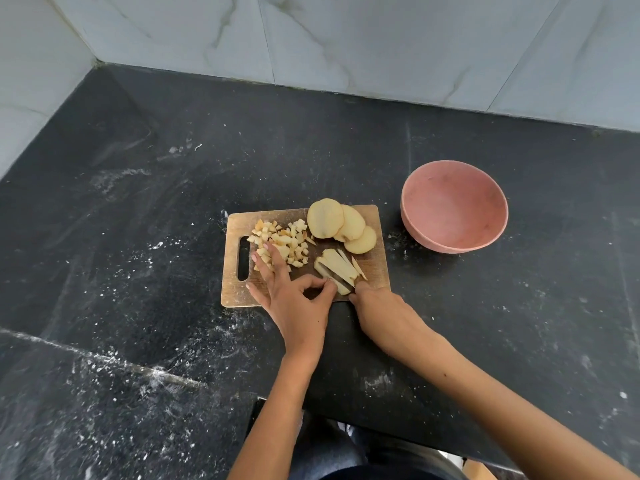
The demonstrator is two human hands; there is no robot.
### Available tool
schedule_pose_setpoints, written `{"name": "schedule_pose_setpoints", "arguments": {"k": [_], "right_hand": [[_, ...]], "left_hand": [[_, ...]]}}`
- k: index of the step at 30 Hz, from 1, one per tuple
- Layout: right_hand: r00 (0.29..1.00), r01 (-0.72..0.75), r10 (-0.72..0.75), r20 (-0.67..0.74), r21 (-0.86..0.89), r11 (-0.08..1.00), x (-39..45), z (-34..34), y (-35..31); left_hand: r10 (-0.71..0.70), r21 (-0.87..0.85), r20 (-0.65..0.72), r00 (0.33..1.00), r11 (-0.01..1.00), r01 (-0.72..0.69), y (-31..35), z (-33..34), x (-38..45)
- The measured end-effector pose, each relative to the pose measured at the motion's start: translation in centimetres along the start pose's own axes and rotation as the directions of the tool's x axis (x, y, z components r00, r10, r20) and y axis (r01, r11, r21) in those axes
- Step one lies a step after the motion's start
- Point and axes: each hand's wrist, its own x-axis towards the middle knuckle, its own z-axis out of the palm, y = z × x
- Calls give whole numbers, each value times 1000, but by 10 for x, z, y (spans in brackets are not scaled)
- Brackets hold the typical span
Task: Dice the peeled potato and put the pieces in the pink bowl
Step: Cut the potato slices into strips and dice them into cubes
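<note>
A wooden cutting board [375, 268] lies on the black counter. On its left part sits a heap of diced potato [287, 242]. Three round potato slices [341, 225] overlap at its far right. A stack of potato strips [337, 268] lies at the front right. My left hand [294, 299] pinches the near end of the strips with thumb and forefinger, its other fingers stretched over the dice. My right hand [377, 306] grips a knife [341, 277] whose blade lies across the strips; the handle is hidden. The pink bowl [453, 206] stands to the right of the board, with nothing in it.
White flecks and smears dot the black counter [156, 209]. Marble-patterned wall tiles [346, 39] rise behind and at the left. The counter's front edge runs below my arms, with my lap beneath it.
</note>
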Motion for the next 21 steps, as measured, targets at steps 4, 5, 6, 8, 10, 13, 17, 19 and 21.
{"name": "schedule_pose_setpoints", "arguments": {"k": [4, 5, 6, 8, 10, 13, 17, 19, 21], "right_hand": [[999, -24, 25, 23, -41, 999, -15, -2, 12], [999, -34, 36, 27, -78, 996, -22, 0, 17], [998, -41, 45, 33, -114, 993, -29, 2, 22], [996, -54, 63, 54, -166, 985, -41, 8, 26], [995, -68, 80, 67, -159, 985, -47, 9, 27], [992, -80, 77, 97, 30, 996, -43, 3, 28], [994, -68, 55, 94, 143, 987, -44, 4, 27], [998, -65, 65, 21, -12, 998, -51, 7, 30], [997, -70, 67, -27, -118, 991, -56, 9, 34]], "left_hand": [[2, -25, -7, 1000, 1000, -2, -2, 1, -2], [3, -24, -8, 1000, 1000, -3, -2, 1, -2], [7, -21, -8, 1000, 1000, -7, -3, 1, -2], [9, -14, -7, 1000, 1000, -9, -4, 1, -2], [9, -10, -5, 1000, 1000, -9, -4, 1, -2], [16, -6, -11, 1000, 1000, -16, -4, 1, -1], [40, -5, -34, 999, 999, -40, -7, 2, -1], [49, -11, -32, 998, 999, -50, -8, 3, -1], [63, 0, -21, 998, 998, -63, -9, 2, -1]]}}
